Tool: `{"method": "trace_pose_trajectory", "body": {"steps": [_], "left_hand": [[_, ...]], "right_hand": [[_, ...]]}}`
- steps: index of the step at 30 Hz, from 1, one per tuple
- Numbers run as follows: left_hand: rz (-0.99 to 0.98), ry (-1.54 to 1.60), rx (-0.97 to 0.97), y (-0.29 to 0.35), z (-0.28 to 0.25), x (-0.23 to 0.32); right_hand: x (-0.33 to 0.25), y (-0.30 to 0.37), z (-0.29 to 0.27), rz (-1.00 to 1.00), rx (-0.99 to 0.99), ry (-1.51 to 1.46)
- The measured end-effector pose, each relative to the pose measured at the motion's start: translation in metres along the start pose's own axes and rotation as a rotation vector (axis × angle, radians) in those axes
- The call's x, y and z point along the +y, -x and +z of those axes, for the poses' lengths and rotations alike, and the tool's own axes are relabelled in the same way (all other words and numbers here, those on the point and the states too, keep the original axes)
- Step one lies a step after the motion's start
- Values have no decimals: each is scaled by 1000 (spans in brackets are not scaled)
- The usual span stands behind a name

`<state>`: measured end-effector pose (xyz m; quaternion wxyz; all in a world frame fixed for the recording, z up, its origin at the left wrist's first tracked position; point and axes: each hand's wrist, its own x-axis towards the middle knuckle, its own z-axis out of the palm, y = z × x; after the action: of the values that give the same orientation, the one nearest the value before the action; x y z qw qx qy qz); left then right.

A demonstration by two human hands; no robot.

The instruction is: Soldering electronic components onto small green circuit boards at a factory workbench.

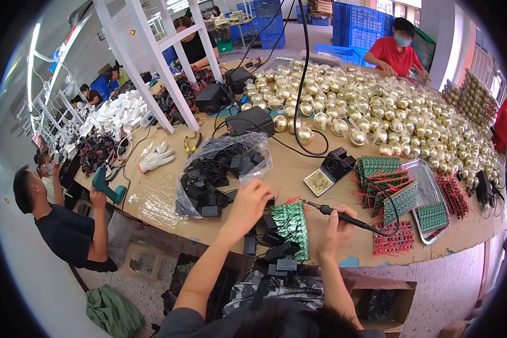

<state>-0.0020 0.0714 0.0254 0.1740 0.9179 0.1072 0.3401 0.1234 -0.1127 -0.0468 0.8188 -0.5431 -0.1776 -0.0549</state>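
Note:
My right hand [333,232] is closed around the handle of a soldering iron [365,226], whose tip points left over the top edge of a green circuit board panel [294,226]. Red wires stick out along that edge. My left hand [249,207] is pinched at the panel's upper left corner, beside a small black piece; what lies between the fingertips is too small to make out. Several black plastic boxes [283,251] with wires lie along the panel's left and near sides. A clear plastic bag [259,151] full of similar black boxes lies beyond my left hand.
A soldering iron stand [338,163] with a sponge tray [319,182] stands beyond the panel. Stacked circuit boards [400,203] and a metal tray [428,188] lie right. Golden balls [372,112] cover the far side. A white glove [156,158] and pliers [193,144] lie left. Co-workers sit around.

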Motion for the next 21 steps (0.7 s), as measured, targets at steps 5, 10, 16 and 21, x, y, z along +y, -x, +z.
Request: {"method": "trace_pose_trajectory", "body": {"steps": [5, 10, 16, 21], "left_hand": [[-28, -9, -194, 8, 33, -5], [-94, -107, -235, 9, 44, 13], [-356, 8, -122, 5, 43, 14], [-282, 93, -213, -9, 15, 2]], "right_hand": [[3, 1, 4, -16, -25, -6], [2, 2, 2, -11, -43, 64], [-1, 1, 4, 10, -21, 83], [0, 1, 2, 15, -29, 82]]}}
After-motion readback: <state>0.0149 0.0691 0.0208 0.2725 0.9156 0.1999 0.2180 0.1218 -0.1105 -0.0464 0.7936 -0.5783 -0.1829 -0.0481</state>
